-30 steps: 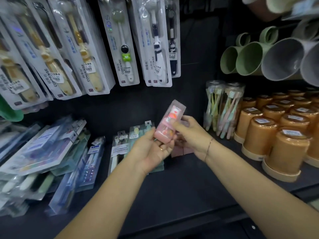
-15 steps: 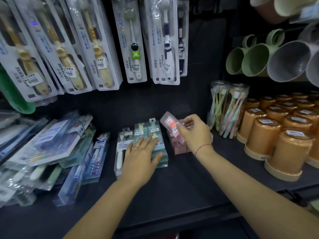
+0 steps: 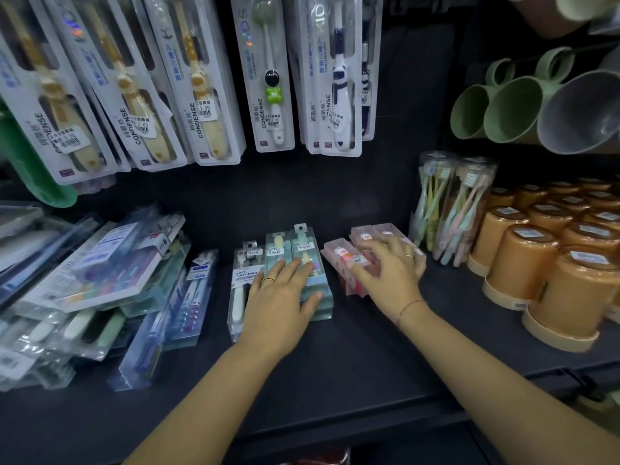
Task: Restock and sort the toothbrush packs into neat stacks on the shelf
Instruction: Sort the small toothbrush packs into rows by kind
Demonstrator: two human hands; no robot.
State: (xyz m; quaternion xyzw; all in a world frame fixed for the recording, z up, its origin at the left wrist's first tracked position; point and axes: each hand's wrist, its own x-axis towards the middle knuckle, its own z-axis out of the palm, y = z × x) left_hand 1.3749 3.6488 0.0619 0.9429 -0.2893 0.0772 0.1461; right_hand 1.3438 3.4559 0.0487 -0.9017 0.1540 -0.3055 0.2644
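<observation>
- step in hand: squaring up two small stacks in the middle of the shelf, one under each hand.
- the left hand lies flat on the green-blue packs, fingers straight and together, palm down; it grasps nothing and looks to be pressing the stack so it sits even. a white soft-toothbrush pack lies just beside that stack on its left, touching it.
- the right hand is spread over the pink packs, fingers fanned and only slightly bent, resting on top, not wrapped round any one of them.
- the pink packs lie on the shelf just to the right of the green-blue stack, between it and the clear tubs of brushes. the nearest pink pack sits askew, its corner turned toward the green-blue stack, while those behind it lie straighter (how many are under the palm cannot be told).
- judged progress: the middle is nearly tidy, but the loose heap of packs on the left is a jumble of tilted, overlapping boxes, so much of the sorting is not yet done.
- the next move probably calls for nudging the skewed pink pack round until its edges line up with its neighbours, with the left hand steadying its own stack so a push does not shift it.
- care is needed on the right: the clear tubs stand close to the pink packs and could be knocked toward the orange cups.
</observation>
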